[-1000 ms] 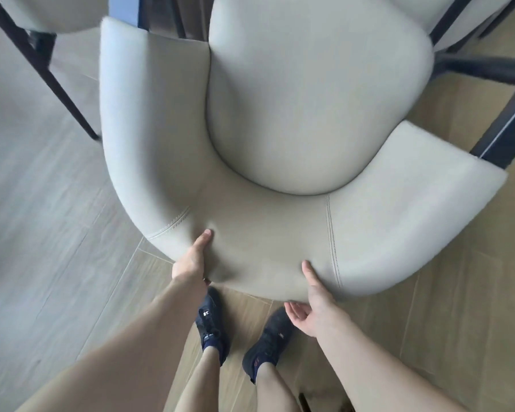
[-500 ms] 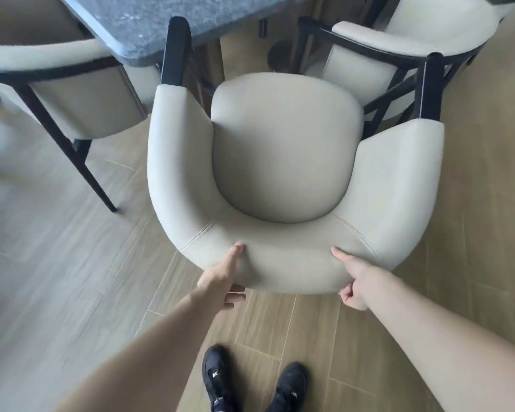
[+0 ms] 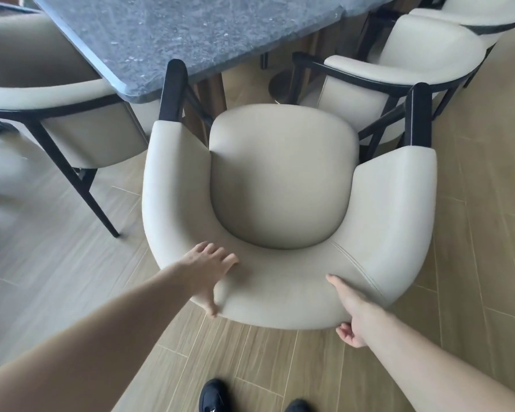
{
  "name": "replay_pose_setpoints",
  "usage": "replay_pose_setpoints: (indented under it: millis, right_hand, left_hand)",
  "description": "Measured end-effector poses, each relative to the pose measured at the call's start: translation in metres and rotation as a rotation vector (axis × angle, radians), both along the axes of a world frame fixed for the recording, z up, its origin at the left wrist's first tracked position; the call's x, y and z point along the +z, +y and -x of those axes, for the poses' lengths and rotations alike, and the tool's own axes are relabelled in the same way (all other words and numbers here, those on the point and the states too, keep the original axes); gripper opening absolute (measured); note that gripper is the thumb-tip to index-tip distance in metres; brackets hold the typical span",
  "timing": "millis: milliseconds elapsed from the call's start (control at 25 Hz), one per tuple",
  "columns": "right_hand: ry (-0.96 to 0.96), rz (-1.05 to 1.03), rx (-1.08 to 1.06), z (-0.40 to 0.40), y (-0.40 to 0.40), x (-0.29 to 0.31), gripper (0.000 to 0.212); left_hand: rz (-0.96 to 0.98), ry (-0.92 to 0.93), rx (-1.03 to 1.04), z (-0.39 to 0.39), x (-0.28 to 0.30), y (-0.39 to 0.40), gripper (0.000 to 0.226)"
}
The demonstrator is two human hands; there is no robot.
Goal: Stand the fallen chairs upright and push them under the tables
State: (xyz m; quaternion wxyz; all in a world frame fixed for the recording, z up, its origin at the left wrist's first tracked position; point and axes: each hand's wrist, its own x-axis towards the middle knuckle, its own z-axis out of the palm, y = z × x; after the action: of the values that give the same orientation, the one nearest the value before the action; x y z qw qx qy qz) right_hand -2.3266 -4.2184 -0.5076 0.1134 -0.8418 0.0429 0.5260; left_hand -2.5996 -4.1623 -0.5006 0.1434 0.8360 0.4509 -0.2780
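Observation:
A cream upholstered chair (image 3: 280, 179) with a black frame stands upright on the wooden floor. Its seat faces the corner of the dark stone table (image 3: 176, 34), and its front reaches the table edge. My left hand (image 3: 208, 269) lies on the left part of the curved backrest, with spread fingers over the top and the thumb down the outer face. My right hand (image 3: 351, 310) grips the backrest further right, thumb on top and fingers curled under the outer edge.
A matching chair (image 3: 57, 93) stands at the table's left side, with its black leg close to my chair's left arm. Another matching chair (image 3: 399, 69) stands close on the right. My dark shoes (image 3: 211, 396) are on the floor behind the chair.
The chair has moved away from me toward the table, and more of the tabletop shows. My left hand has gone from gripping the backrest edge to lying spread on top.

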Motion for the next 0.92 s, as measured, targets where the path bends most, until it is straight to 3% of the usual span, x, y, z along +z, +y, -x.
replay_pose_setpoints:
  millis: [120,200,280,360,440,520,600,720,840,920]
  right_hand:
    - [0.009,-0.023,0.017,0.002,0.0,-0.003,0.062]
    - [0.022,-0.002,0.082,-0.001,0.001,0.0,0.06]
    - [0.052,0.073,0.224,-0.01,0.006,0.012,0.078]
    - [-0.062,0.258,0.662,-0.021,0.014,0.027,0.097]
    - [-0.45,0.264,1.218,-0.023,0.026,0.039,0.084]
    - [-0.71,-0.101,1.61,-0.012,0.033,0.035,0.06]
    - [-0.596,-0.407,1.82,0.017,0.016,0.023,0.073]
    - [-0.708,-0.322,1.95,0.051,-0.03,-0.016,0.112]
    - [-0.974,-0.419,1.814,0.038,-0.03,-0.034,0.103]
    - [-1.004,-0.419,1.866,0.023,-0.017,-0.038,0.099]
  left_hand:
    - [-0.197,0.046,-0.244,0.005,-0.026,-0.028,0.131]
    - [-0.293,-0.012,-0.274,-0.001,-0.04,-0.042,0.139]
    - [-0.296,0.018,-0.232,-0.002,-0.05,-0.043,0.139]
    - [-0.284,0.022,-0.192,-0.004,-0.055,-0.039,0.13]
    - [-0.306,0.051,-0.199,-0.004,-0.056,-0.037,0.122]
    - [-0.305,0.076,-0.173,-0.006,-0.053,-0.037,0.117]
    - [-0.305,0.095,-0.15,-0.009,-0.048,-0.034,0.113]
    - [-0.299,0.119,-0.185,-0.014,-0.039,-0.025,0.109]
    - [-0.319,0.096,-0.185,-0.018,-0.033,-0.016,0.106]
    - [-0.267,0.119,-0.156,-0.02,-0.028,-0.014,0.104]
